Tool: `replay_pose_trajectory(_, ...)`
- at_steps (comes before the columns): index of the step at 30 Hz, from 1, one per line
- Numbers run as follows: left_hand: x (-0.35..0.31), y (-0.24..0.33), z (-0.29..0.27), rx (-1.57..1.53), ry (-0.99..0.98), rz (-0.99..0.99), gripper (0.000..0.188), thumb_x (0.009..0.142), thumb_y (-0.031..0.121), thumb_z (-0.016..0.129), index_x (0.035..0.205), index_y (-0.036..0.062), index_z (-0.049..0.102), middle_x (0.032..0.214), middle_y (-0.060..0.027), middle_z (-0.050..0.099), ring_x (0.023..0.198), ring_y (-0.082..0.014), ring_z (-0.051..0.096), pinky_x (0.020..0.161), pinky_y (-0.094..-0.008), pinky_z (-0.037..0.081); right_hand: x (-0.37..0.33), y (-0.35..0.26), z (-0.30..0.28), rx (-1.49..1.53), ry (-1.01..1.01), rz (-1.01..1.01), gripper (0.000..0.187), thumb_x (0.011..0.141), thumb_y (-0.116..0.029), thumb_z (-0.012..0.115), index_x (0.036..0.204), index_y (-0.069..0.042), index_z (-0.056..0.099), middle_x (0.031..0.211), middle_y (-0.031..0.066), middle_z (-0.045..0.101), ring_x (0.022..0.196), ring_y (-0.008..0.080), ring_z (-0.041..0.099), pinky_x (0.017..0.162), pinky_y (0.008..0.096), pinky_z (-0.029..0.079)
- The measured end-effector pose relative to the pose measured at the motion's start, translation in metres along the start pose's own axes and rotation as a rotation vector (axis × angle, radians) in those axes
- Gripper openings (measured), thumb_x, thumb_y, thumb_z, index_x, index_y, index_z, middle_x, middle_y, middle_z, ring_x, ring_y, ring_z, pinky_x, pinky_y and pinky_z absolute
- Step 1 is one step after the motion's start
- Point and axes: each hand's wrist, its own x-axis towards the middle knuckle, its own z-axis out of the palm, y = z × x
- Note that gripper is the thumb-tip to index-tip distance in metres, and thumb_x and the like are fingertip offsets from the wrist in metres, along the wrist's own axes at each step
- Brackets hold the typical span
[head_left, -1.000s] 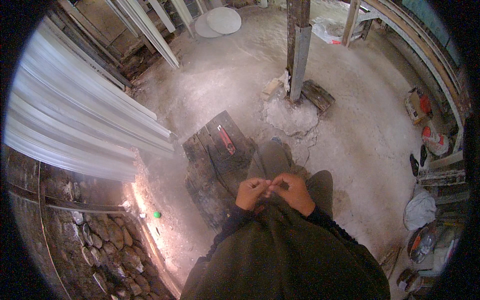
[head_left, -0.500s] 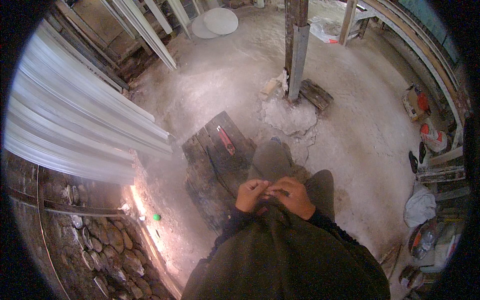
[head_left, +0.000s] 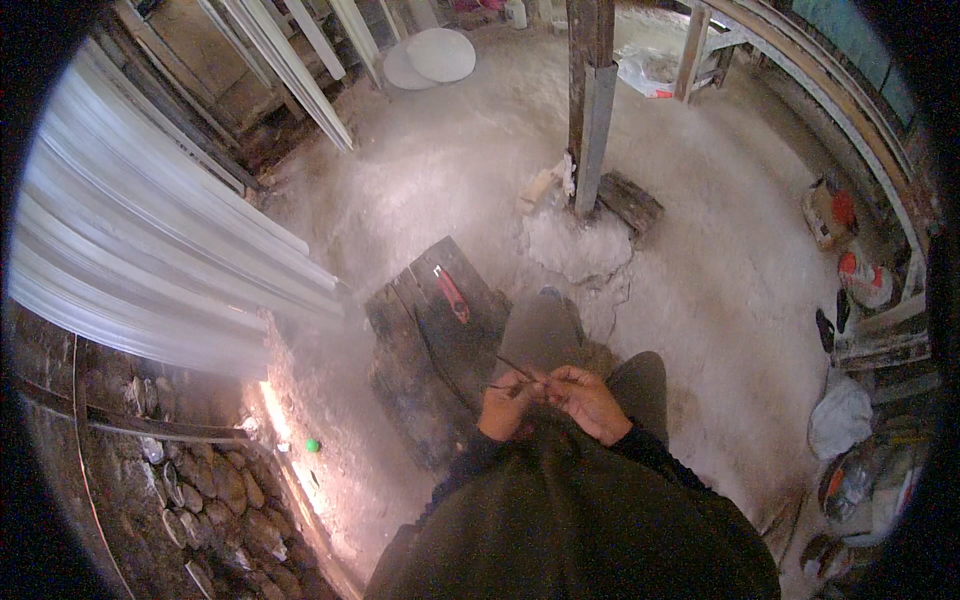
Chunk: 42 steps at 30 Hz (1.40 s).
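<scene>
Close together over my lap, my left hand point(head_left: 506, 406) and my right hand point(head_left: 588, 402) both pinch a thin dark cord-like strand point(head_left: 515, 367). One piece of it sticks out beyond the left fingers toward the board; its exact kind is too small to make out. To the left of my knees lies a dark, worn wooden board point(head_left: 410, 375). A red utility knife point(head_left: 452, 295) rests near its far end, apart from both hands.
Ahead stands a post point(head_left: 592, 120) in a lump of broken concrete point(head_left: 575, 245). Long white panels point(head_left: 170, 230) lean in from the left. A green ball-like item point(head_left: 313, 445) lies on the floor. At the right are a white bag point(head_left: 840, 415) and a box point(head_left: 825, 215).
The dark strand now shows between and beyond my fingers, where it was hidden before. My left hand has dropped slightly and turned. The view has tilted up a little.
</scene>
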Motion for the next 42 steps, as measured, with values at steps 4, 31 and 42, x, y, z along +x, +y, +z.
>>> replay_pose_trajectory(4,0.005,-0.011,0.001,-0.036,-0.016,0.085,0.016,0.079,0.016,0.056,0.082,0.0003,0.057,0.076,-0.0064,0.059,0.067,-0.0128,0.054,0.062,-0.0260,0.044,0.004,0.003,-0.004,-0.110,-0.069,-0.075,0.012,0.081,-0.007,0.054,0.091,0.000,0.053,0.089,0.0084,0.058,0.081,0.0180,0.056,0.077,0.0299,0.045)
replay_pose_trajectory(31,-0.003,0.014,-0.002,-0.104,-0.080,0.048,0.018,0.074,0.013,0.064,0.084,0.0037,0.053,0.072,-0.0025,0.056,0.057,-0.0090,0.050,0.049,-0.0229,0.041,-0.019,-0.041,0.022,-0.737,-0.046,-0.204,0.019,0.082,-0.022,0.057,0.081,-0.004,0.051,0.074,-0.0005,0.049,0.070,0.0076,0.045,0.065,0.0225,0.038)
replay_pose_trajectory(42,-0.011,0.007,-0.004,-0.191,-0.024,0.028,0.013,0.076,0.013,0.062,0.079,0.0068,0.050,0.071,-0.0011,0.056,0.060,-0.0082,0.051,0.051,-0.0211,0.040,-0.013,0.004,0.021,-0.628,0.154,-0.525,0.008,0.075,-0.003,0.061,0.078,-0.004,0.054,0.076,0.0038,0.055,0.070,0.0139,0.052,0.065,0.0255,0.043)
